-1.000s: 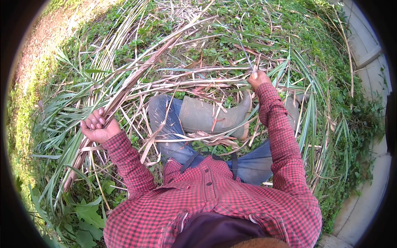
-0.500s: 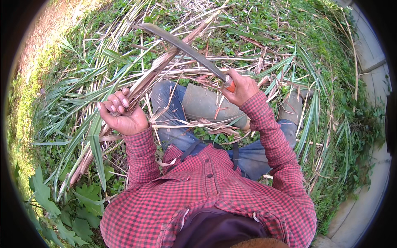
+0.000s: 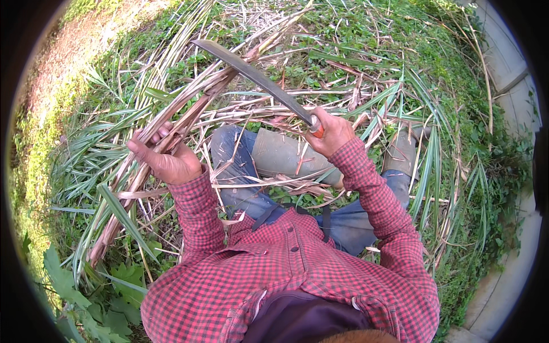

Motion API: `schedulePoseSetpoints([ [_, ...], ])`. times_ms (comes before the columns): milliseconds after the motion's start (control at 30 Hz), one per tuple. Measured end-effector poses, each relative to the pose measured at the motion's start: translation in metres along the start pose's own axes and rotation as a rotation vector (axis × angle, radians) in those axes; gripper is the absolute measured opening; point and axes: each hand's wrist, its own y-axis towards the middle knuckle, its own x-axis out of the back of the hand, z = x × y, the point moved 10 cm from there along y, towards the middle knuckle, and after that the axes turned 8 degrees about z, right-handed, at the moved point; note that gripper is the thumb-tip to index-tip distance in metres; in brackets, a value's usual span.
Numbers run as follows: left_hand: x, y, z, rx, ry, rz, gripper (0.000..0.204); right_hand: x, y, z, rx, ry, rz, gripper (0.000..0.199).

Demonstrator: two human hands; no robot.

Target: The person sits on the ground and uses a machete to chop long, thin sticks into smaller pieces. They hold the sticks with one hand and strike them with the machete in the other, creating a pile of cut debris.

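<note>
A bundle of dry, brownish cane-like stalks slants across my left side, from lower left up toward the far middle. My left hand cradles it, palm up, with the fingers curled around the stalks from beneath and the thumb held out. In my right hand is a machete, gripped by its orange handle. Its long curved blade points up and to the left and crosses over the upper part of the bundle. Whether the edge touches the stalks I cannot tell.
My bent legs in jeans and grey-green rubber boots lie in front of me. Long green leaves and loose dry stalks cover the grass. A pale wall or slab edge runs along the right; broad-leaved plants grow at lower left.
The bundle has shifted and spread in my left hand, whose thumb has moved outward and fingers loosened slightly. The machete has dropped a little toward me, its tip lower.
</note>
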Motion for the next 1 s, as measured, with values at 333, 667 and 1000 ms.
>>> schedulePoseSetpoints([
  [333, -0.008, 0.016, -0.005, 0.040, -0.059, 0.084, 0.028, 0.007, -0.052, -0.008, 0.140, -0.025, -0.149, 0.037],
  [667, -0.058, -0.026, 0.000, -0.018, -0.116, 0.430, 0.023, 0.029, -0.018, 0.030, -0.010, -0.134, -0.126, 0.034],
  [1000, -0.060, -0.033, 0.020, 0.113, 0.003, 0.146, 0.027, 0.018, 0.009, -0.011, -0.143, -0.190, -0.142, 0.028],
])
